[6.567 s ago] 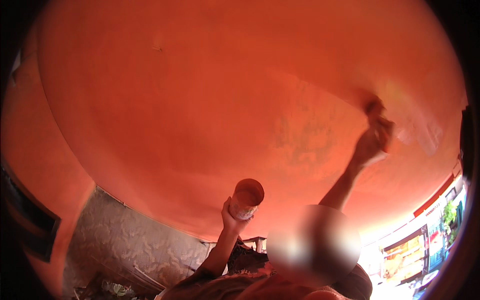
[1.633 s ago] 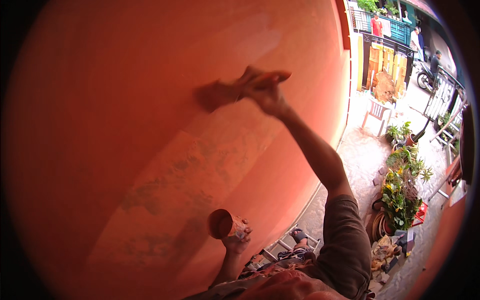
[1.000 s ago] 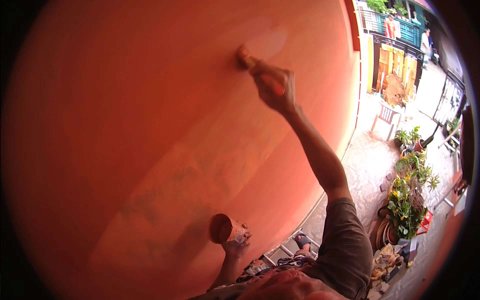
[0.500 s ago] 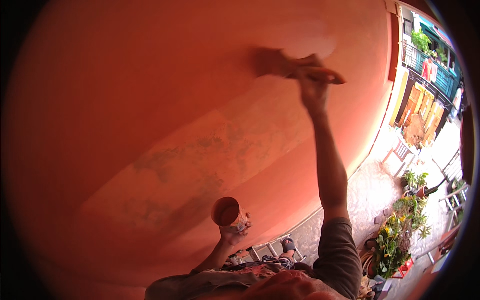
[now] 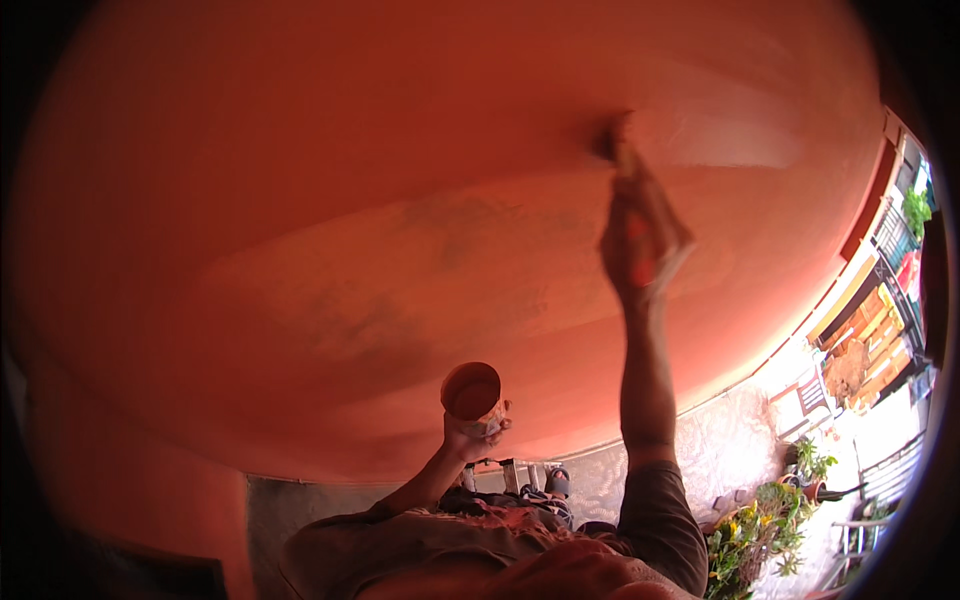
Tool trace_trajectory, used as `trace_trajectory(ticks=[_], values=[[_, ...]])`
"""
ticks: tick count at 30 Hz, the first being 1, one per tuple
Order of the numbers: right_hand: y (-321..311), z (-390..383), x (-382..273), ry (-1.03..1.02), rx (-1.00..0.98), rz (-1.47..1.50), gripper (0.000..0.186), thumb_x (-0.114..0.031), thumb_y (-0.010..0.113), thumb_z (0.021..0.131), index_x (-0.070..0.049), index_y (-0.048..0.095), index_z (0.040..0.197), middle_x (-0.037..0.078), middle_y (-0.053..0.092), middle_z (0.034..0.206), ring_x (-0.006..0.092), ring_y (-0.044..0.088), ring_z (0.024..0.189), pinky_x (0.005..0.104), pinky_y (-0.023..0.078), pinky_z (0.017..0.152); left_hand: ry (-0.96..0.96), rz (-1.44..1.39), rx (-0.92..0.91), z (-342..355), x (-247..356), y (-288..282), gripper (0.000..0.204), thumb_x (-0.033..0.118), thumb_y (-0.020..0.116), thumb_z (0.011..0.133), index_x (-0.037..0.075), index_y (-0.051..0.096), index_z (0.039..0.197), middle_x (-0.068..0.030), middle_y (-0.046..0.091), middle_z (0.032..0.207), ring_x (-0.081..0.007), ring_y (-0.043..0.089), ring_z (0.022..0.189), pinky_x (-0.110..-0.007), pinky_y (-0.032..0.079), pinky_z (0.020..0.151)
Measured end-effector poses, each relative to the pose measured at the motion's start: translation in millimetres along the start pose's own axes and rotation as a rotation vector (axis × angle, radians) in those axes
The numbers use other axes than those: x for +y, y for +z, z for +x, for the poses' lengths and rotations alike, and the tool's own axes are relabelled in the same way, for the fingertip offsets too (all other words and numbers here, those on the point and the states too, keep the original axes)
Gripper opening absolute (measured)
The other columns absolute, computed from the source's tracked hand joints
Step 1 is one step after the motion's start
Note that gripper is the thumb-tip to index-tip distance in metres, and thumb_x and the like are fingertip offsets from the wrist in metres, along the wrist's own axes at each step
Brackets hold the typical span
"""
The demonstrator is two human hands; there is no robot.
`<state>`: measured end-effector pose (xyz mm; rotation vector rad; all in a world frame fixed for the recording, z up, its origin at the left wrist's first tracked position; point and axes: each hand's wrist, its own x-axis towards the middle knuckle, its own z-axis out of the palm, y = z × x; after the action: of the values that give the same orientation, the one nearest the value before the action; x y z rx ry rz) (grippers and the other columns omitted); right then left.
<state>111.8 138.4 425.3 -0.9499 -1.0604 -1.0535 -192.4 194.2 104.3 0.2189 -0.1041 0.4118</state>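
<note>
My right hand (image 5: 645, 235) is wrapped around the handle of a paintbrush (image 5: 625, 145), its bristle end at the orange-red wall (image 5: 330, 130). The orange-tinted end of the handle shows by my palm, and the brush is slightly blurred. Lower down, my left hand (image 5: 478, 442) grips a round paint can (image 5: 472, 393), tipped so that reddish paint shows inside its mouth. A paler orange patch (image 5: 330, 275) with dark blotches runs across the wall between the can and the brush. Redder paint surrounds that patch above and below.
Beneath me are rungs of a metal ladder (image 5: 511, 477) and a sandalled foot (image 5: 558, 482). Potted plants (image 5: 750, 535) stand on the paved floor (image 5: 690, 445) at the right. Farther off are a white chair (image 5: 800, 400) and wooden boards (image 5: 872, 345).
The brush has turned from sideways to upright against the wall, and my right hand sits lower. The view has swung left, showing a wall corner at lower left. The can stays in my left hand.
</note>
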Motion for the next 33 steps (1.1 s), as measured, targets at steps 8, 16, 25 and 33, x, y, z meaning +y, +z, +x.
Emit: trace_trajectory(ticks=[8, 16, 25, 33], values=[[71, 13, -168, -0.205, -0.286, 0.554, 0.017, -0.005, 0.066, 0.077, -0.005, 0.065, 0.094, 0.022, 0.069, 0.109, 0.0321, 0.073, 0.086, 0.0357, 0.058, 0.061, 0.158, 0.061, 0.012, -37, 6, 14, 0.066, 0.054, 0.058, 0.089, 0.01, 0.051, 0.138, -0.018, 0.049, 0.132, -0.0352, 0.052, 0.106, -0.036, 0.053, 0.066], [19, 28, -18, 0.415, 0.01, 0.434, 0.01, 0.0, 0.062, 0.093, 0.003, 0.065, 0.102, 0.01, 0.066, 0.101, 0.0184, 0.064, 0.088, 0.0299, 0.052, 0.078, 0.28, 0.035, -0.006, -41, -2, 1, 0.062, 0.052, 0.06, 0.089, 0.009, 0.054, 0.132, -0.0196, 0.048, 0.132, -0.0364, 0.053, 0.107, -0.036, 0.054, 0.066], [14, 75, 3, 0.159, 0.202, 0.105, 0.009, -0.001, 0.066, 0.092, 0.004, 0.066, 0.085, 0.009, 0.068, 0.085, 0.0231, 0.07, 0.082, 0.0336, 0.056, 0.075, 0.344, -0.002, -0.017, -35, -14, 21, 0.063, 0.05, 0.057, 0.089, 0.008, 0.05, 0.136, -0.0202, 0.049, 0.132, -0.039, 0.054, 0.107, -0.036, 0.054, 0.067], [114, 67, -209, -0.061, -0.274, 0.388, 0.045, -0.002, 0.075, 0.069, -0.005, 0.067, 0.114, 0.019, 0.067, 0.12, 0.0321, 0.073, 0.089, 0.0393, 0.057, 0.061, 0.507, 0.028, -0.006, -31, -28, 30, 0.062, 0.055, 0.055, 0.091, 0.011, 0.053, 0.135, -0.0198, 0.052, 0.127, -0.0382, 0.054, 0.1, -0.035, 0.053, 0.061]])
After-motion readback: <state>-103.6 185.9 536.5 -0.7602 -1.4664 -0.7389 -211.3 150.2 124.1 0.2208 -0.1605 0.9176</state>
